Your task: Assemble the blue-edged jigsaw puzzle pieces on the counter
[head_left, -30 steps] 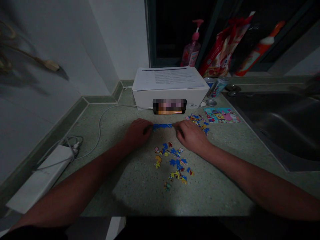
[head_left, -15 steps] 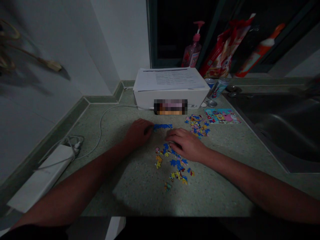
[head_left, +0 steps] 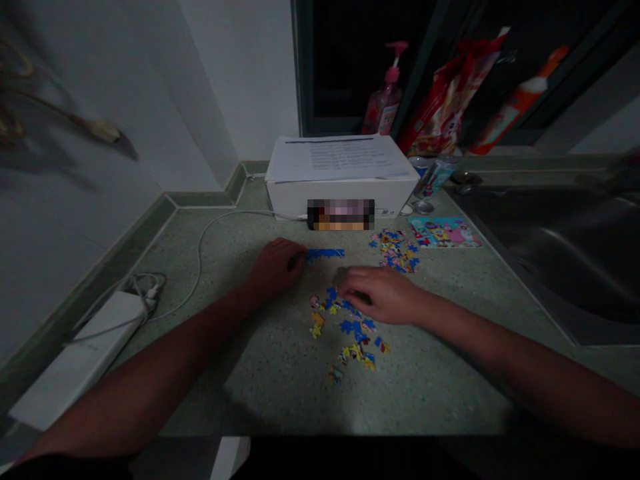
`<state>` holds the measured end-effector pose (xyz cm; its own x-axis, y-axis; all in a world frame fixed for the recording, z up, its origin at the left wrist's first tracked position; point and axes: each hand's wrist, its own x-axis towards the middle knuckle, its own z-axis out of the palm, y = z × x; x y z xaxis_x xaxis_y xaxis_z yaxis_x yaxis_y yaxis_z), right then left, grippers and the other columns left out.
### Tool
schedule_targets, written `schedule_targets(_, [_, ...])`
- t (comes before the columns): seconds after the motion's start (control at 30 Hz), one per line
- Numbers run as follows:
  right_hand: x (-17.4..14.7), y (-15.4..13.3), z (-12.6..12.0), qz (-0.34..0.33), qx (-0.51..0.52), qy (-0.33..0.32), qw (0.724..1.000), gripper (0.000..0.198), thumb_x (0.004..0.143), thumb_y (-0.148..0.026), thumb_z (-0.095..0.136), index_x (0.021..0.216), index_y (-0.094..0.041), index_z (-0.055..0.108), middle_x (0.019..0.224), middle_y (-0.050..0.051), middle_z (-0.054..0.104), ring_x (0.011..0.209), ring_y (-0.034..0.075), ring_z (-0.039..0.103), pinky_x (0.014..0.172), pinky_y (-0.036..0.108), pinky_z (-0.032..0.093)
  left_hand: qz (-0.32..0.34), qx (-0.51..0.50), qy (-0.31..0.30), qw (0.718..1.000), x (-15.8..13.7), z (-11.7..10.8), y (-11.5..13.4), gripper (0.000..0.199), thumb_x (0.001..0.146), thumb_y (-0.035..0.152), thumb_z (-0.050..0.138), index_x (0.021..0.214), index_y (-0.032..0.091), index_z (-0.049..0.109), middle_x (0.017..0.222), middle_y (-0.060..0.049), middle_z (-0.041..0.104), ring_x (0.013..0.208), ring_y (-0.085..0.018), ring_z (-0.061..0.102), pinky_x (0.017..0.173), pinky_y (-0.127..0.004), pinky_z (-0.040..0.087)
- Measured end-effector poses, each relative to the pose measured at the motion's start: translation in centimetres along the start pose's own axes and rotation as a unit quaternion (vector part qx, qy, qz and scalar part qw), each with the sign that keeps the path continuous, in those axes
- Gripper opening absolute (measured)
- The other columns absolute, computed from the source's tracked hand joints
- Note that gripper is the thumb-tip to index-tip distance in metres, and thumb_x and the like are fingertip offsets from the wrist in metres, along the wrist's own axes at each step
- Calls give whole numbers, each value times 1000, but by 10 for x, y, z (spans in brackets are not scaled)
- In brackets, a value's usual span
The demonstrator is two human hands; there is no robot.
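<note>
A narrow strip of joined blue jigsaw pieces (head_left: 326,253) lies flat on the counter. My left hand (head_left: 278,267) rests at its left end, with thumb and fingertips closed against that end. Below and right of the strip, my right hand (head_left: 383,293) is lowered over a loose group of jigsaw pieces (head_left: 356,327). Its fingers are curled and the tips come together at a blue piece (head_left: 332,293); the hand partly covers the pieces under it. A second pile of mixed pieces (head_left: 399,250) lies beyond the right hand, beside a colourful cartoon picture card (head_left: 447,233).
Behind the strip stands a white box (head_left: 290,197) with a printed sheet (head_left: 345,158) on top and a blurred-out device (head_left: 341,215) against its front. A cable runs left to a white power strip (head_left: 80,360). To the right is a metal sink (head_left: 550,253); cans (head_left: 437,175) stand near it.
My right hand has drawn back from near the strip's right end toward the loose pieces, and its fingers have curled in. My left hand and the strip have stayed in place.
</note>
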<state>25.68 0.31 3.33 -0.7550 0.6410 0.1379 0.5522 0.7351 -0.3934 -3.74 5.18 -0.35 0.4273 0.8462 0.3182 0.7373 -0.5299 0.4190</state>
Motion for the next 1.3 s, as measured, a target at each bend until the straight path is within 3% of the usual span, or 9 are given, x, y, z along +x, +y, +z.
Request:
schedule_targets(0.27, [-1,-1,-19,5,-10,-46,999,19,96,-14,72,103,-28,82,102,2,81,88,20,76,71,33,52,1,-6,-4,1000,0,-1,1,21,101,22,62,113,27,78,114,-9,82,114,-30,73,107,-54,57])
schedule_targets(0.5, [-2,-6,-13,5,-29,-64,997,17,95,-17,76,106,-29,83,104,2,81,90,22,77,72,35,52,6,4,-2,1000,0,0,1,21,103,24,59,113,27,77,112,-9,81,112,-29,72,106,-53,58])
schedule_targets(0.73, [3,-1,-29,54,8,-113,992,17,97,-15,70,104,-24,83,107,5,81,92,20,74,75,32,48,1,7,-8,1000,0,-1,0,22,102,24,59,114,27,77,113,-8,81,114,-29,72,107,-54,58])
schedule_targets(0.87, [0,2,-44,80,9,-157,984,18,92,-10,72,93,-24,83,96,3,79,83,19,71,70,31,44,5,11,-8,1000,0,-1,0,22,101,23,60,114,27,77,113,-8,81,114,-29,73,106,-54,58])
schedule_targets(1.0, [-7,-4,-50,64,51,-212,974,20,88,-7,75,88,-25,84,85,0,78,75,17,68,69,30,42,4,14,-9,1000,0,-1,1,23,101,22,61,116,26,77,116,-9,81,115,-29,72,107,-54,58])
schedule_targets(1.17, [-5,-19,-48,28,63,-202,977,17,89,-8,79,89,-25,84,88,1,77,78,16,67,70,30,43,3,10,-12,1000,0,-1,1,21,101,21,62,115,27,77,115,-8,81,115,-29,73,107,-55,58])
schedule_targets(1.3, [1,-26,-40,25,46,-189,981,20,92,-10,79,101,-26,85,98,2,78,86,19,71,75,31,47,4,7,-4,1000,0,-1,0,21,100,21,63,114,29,77,115,-8,82,115,-30,73,107,-56,58])
